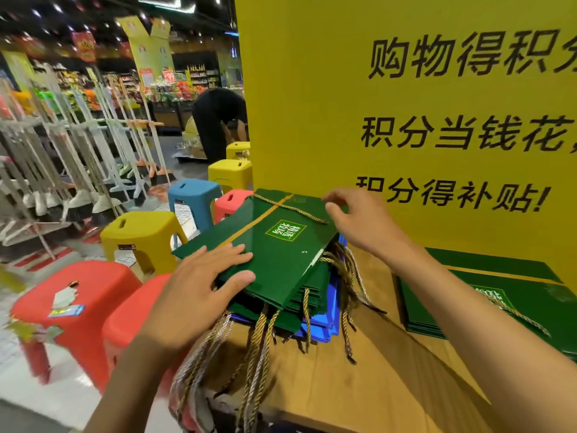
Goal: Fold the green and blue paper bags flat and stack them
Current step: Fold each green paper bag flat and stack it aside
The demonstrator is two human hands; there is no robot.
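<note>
Top green bag (274,245) is folded flat and lies on the stack (312,307) of green and blue bags, turned slightly askew to it, logo patch up. Its gold cord handle (290,207) lies across the far end.

Left hand (199,289): open wide, palm down, fingers straight, pressing on the near-left corner of the top bag, with the thumb along the bag's near edge.

Right hand (359,220): over the far-right corner of the same bag, fingers loosely bent, thumb close to the cord end. It grips nothing visible. Cannot tell if the fingertips actually touch the paper.

The stack sits at the left end of a wooden table (359,385). Blue bags (324,329) show at the bottom right of the stack. Many braided cords (259,354) hang out of its near side and over the table edge.

A 2nd pile of flat green bags (487,295) lies on the table to the right, apart from the main stack.

Behind the table is a big yellow sign (406,120) with black text. Left of the table are plastic stools: red (81,295), yellow (140,232), blue (193,195). Further left is a rack of brooms (78,151). A person (215,120) bends over in the aisle, well back.
</note>
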